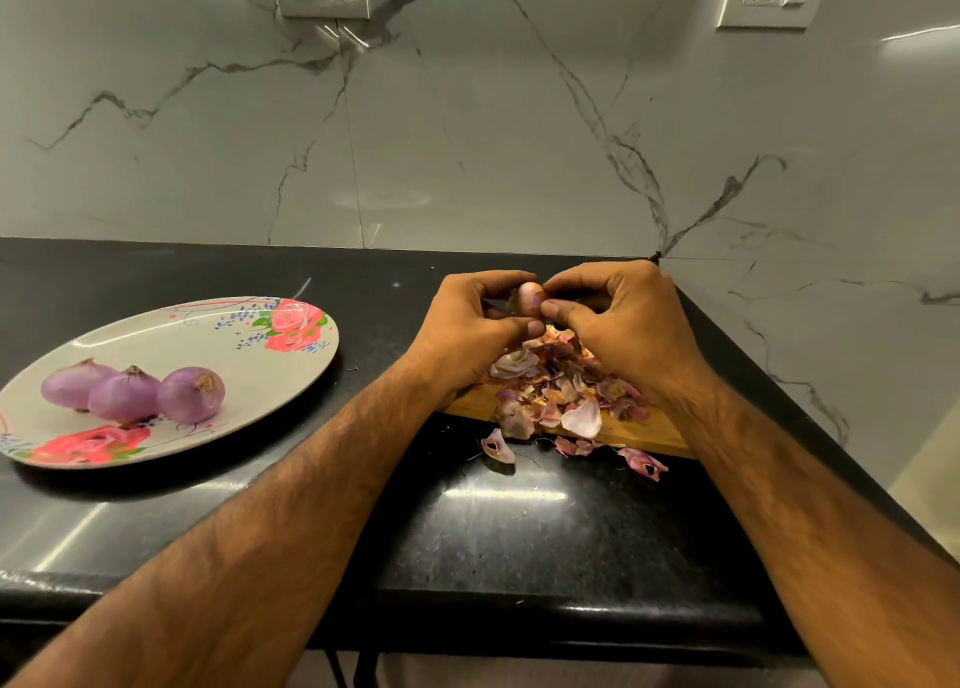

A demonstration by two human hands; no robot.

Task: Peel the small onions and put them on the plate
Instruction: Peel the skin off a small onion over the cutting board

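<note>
A small onion (529, 296) with pink, partly brown skin is held up between both hands above a heap of peels. My left hand (470, 329) grips it from the left with curled fingers. My right hand (621, 318) pinches it from the right with thumb and fingertips. A dark thin object, perhaps a knife, shows behind the hands; I cannot tell which hand holds it. On the left, a flowered oval plate (249, 375) carries three peeled purple onions (132, 394).
Onion peels (558, 391) are heaped on a wooden cutting board (639, 433), and a few lie scattered on the black countertop (519, 531) in front of it. A marble wall with two sockets stands behind. The counter's right edge runs close to my right forearm.
</note>
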